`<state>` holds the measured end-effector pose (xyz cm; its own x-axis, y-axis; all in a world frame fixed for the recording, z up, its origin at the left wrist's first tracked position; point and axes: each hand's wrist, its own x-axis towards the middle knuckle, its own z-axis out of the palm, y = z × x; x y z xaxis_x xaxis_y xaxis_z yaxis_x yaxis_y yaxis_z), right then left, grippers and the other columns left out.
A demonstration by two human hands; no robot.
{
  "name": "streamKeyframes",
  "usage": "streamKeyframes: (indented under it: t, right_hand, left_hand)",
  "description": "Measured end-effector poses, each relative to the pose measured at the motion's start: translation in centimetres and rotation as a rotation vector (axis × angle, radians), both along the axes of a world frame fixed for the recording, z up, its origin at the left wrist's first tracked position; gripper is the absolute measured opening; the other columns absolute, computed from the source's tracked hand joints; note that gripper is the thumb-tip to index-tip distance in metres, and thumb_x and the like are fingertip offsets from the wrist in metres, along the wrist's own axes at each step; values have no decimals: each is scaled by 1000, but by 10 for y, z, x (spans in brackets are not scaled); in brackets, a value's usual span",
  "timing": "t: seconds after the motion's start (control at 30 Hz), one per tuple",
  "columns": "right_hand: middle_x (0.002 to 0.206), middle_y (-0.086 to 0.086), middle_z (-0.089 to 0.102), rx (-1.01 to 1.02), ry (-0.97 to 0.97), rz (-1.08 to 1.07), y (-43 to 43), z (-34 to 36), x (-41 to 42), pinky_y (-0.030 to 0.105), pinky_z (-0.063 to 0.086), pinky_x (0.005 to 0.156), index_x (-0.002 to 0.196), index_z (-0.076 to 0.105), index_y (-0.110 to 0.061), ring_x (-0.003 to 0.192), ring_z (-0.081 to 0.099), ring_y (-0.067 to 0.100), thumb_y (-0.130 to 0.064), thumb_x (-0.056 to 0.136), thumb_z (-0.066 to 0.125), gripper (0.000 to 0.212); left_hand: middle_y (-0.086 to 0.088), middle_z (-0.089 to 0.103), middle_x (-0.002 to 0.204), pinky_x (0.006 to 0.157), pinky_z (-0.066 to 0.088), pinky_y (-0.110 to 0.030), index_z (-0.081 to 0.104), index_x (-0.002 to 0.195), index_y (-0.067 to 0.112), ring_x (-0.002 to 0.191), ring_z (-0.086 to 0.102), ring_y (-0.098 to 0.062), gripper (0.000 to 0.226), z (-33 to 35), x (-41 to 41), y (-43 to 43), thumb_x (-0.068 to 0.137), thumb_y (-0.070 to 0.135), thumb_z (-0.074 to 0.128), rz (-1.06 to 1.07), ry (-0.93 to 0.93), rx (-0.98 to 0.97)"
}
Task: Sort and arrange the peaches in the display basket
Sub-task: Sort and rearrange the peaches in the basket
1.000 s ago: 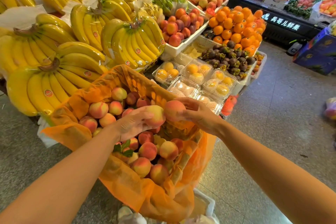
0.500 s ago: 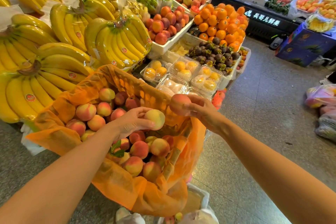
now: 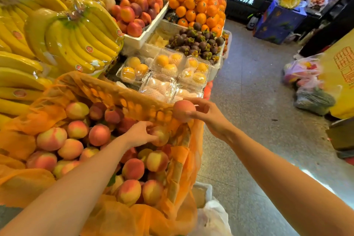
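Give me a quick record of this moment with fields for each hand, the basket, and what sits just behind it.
left hand: low in the basket, fingers around a peach near the far right corner
right hand: holding a pink peach above the basket's far right rim
basket: orange, lined with orange mesh, heaped with peaches
behind basket: clear clamshell boxes of fruit
left of basket: banana bunches

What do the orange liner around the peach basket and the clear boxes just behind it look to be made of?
Orange liner: apparently a thin, matt non-woven or mesh fabric; it is translucent, crumpled, and frayed at the edge. Clear boxes: thin rigid plastic, glossy; the fruit shows through and the lids catch glints. Basket: probably plastic lattice, seen only as a grid through the liner.
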<state>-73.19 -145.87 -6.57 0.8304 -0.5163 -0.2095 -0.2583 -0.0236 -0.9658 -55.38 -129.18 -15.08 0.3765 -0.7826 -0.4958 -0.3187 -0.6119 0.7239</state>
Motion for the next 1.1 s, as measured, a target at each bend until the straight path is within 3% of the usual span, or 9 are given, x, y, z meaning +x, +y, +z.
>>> streamKeyframes:
  t: [0.13, 0.3, 0.5, 0.57, 0.67, 0.77, 0.9, 1.03, 1.1]
  right_hand:
    - [126, 3, 64, 51, 10, 22, -4, -2, 2, 44, 50, 99, 119, 67, -26, 117, 60, 21, -38, 68, 79, 53]
    - [122, 2, 65, 86, 38, 54, -8, -1, 4, 40, 50, 96, 117, 67, -28, 115, 61, 21, -35, 69, 78, 51]
    - [124, 2, 64, 98, 53, 59, -9, 1, 4, 38, 49, 94, 118, 65, -27, 115, 59, 22, -36, 67, 77, 54]
    - [123, 2, 64, 98, 50, 63, -8, 2, 4, 37, 49, 93, 118, 65, -27, 115, 59, 22, -37, 66, 77, 54]
    - [123, 1, 65, 108, 37, 66, -8, 3, 5, 37, 50, 93, 118, 65, -26, 115, 59, 22, -37, 66, 77, 54]
    - [120, -1, 66, 121, 26, 75, -8, 4, 5, 38, 49, 93, 115, 66, -29, 115, 60, 24, -35, 67, 76, 49]
    - [122, -4, 65, 111, 35, 100, -9, 4, 5, 37, 49, 93, 115, 66, -30, 116, 58, 23, -35, 68, 76, 49]
    - [122, -8, 64, 118, 34, 119, -11, 3, 4, 35, 50, 94, 116, 66, -30, 117, 57, 21, -35, 67, 76, 50]
    - [123, -7, 64, 110, 42, 134, -12, 4, 4, 37, 49, 96, 117, 66, -28, 118, 57, 21, -33, 68, 77, 50]
  left_hand:
    - [-3, 68, 108, 87, 52, -33, 64, 116, 11, 101, 63, -20, 54, -12, 1, -12, 71, 34, 83, -73, -10, 84]
    - [-6, 63, 117, 94, 51, -42, 59, 121, 11, 107, 60, -24, 96, -38, 6, -22, 43, 67, 68, -21, 12, 136]
    - [-11, 67, 108, 91, 52, -44, 63, 101, 16, 100, 63, -30, 81, -34, -3, -35, 38, 66, 59, 11, 31, 187]
    - [-11, 65, 113, 94, 50, -42, 61, 104, 19, 105, 60, -32, 77, -26, -2, -36, 45, 69, 56, -34, -39, 261]
    - [-14, 56, 131, 101, 44, -40, 56, 127, 16, 120, 52, -34, 82, -20, 1, -36, 69, 75, 55, -65, -208, 396]
    - [-12, 46, 142, 108, 30, -38, 48, 134, 18, 133, 38, -32, 69, -20, -1, -34, 83, 65, 54, -96, -338, 484]
    - [-11, 40, 147, 109, 25, -36, 47, 134, 21, 138, 28, -31, 53, -26, -4, -29, 88, 47, 54, -169, -406, 500]
    - [-16, 20, 155, 113, 25, -39, 40, 140, 25, 141, 18, -35, 58, -30, -2, -23, 88, 45, 54, -156, -346, 521]
    - [-17, 33, 149, 110, 31, -42, 45, 137, 22, 137, 27, -36, 59, -29, 1, -23, 85, 48, 56, -128, -324, 450]
